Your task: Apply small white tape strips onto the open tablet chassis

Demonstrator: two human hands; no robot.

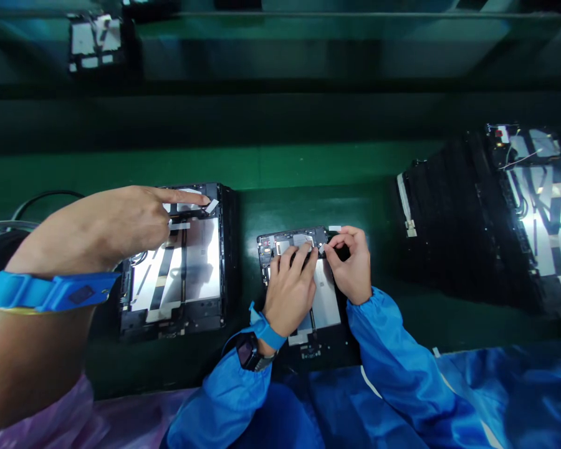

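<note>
An opened tablet (327, 293) lies in front of me, its silver panel, black frame and thin cables exposed. My left hand (290, 290) rests on its upper part, fingers apart and pressed lightly down. At the tablet's upper right corner, my right hand (350, 262) pinches thumb and forefinger at a small white piece of tape (321, 249). A second white strip (335, 228) shows against the fingers of that hand, just past the corner. My left palm and fingers hide part of the tablet's inside.
On the left, a co-worker's hand (135, 218) points a finger at a white strip (212, 206) on a stack of opened tablets (203, 268). A fanned row of tablets (462, 218) stands at right. Another opened device (96, 43) sits at the back left, behind a ledge.
</note>
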